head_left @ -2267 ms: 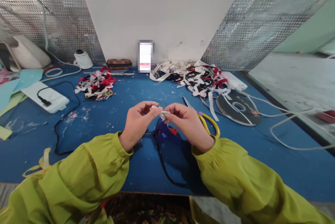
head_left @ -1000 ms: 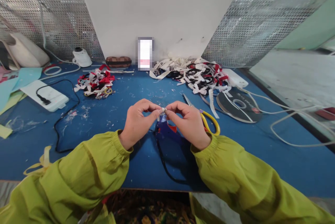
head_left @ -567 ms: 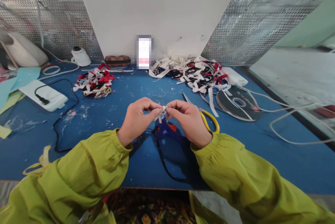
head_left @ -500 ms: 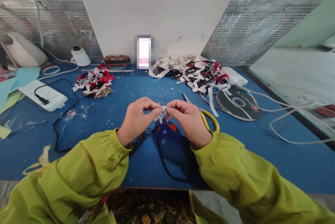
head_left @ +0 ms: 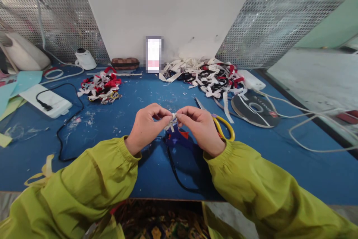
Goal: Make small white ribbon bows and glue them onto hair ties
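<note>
Between the fingertips of both hands is a small white ribbon piece [head_left: 173, 116], mostly covered by the fingers. My left hand [head_left: 148, 127] pinches it from the left, thumb against forefinger. From the other side my right hand [head_left: 199, 127] grips it in a like pinch. Beneath it on the table lies a dark blue glue gun [head_left: 175, 137] with an orange trigger and a black cord, partly hidden by my right hand. Yellow-handled scissors [head_left: 224, 127] lie just right of that hand, blades pointing away.
A heap of white, black and red ribbon pieces [head_left: 212, 78] lies at the back right, a smaller heap [head_left: 102, 86] at the back left. A black ribbon reel [head_left: 254, 108] and white cables are on the right. A white box [head_left: 46, 101] with a black cord sits left.
The fingertips of my right hand have shifted slightly left over the ribbon piece, covering more of it. Both hands keep their pinch, and the things on the table stay put.
</note>
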`<state>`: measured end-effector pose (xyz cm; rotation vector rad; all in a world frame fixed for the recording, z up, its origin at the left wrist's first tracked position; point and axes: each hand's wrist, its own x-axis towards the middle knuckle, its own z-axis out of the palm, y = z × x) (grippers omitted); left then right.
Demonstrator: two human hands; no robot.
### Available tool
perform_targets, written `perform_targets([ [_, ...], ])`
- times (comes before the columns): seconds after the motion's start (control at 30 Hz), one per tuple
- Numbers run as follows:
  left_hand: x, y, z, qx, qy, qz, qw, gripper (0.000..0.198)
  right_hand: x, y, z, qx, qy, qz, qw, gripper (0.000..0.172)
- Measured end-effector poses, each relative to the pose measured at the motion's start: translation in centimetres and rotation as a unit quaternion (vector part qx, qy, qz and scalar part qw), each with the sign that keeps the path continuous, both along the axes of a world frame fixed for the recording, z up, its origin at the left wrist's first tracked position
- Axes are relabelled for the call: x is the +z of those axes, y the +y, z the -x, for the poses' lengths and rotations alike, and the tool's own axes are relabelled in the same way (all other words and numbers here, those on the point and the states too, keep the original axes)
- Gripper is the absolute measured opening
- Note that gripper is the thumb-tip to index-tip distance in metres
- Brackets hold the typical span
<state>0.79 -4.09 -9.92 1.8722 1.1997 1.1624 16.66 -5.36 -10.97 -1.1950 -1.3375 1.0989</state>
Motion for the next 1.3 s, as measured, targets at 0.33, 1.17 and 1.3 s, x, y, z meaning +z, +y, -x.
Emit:
perform_targets([
  [0.33, -0.41, -0.19, -0.12, 0.028, 0.005, -0.034, 0.999, 0.010, -0.67, -0.04, 0.07, -0.024, -0.064, -0.065, 0.996, 0.012],
  [1.17, -0.81, -0.45, -0.47, 0.049, -0.005, -0.039, 0.998, 0.008, -0.84, -0.11, 0.33, -0.038, -0.022, -0.055, 0.998, 0.012],
  [1.3, -0.76, -0.51, -0.52, 0.037, -0.009, -0.026, 0.999, 0.008, -0.87, -0.08, 0.26, -0.023, -0.032, -0.045, 0.998, 0.013],
])
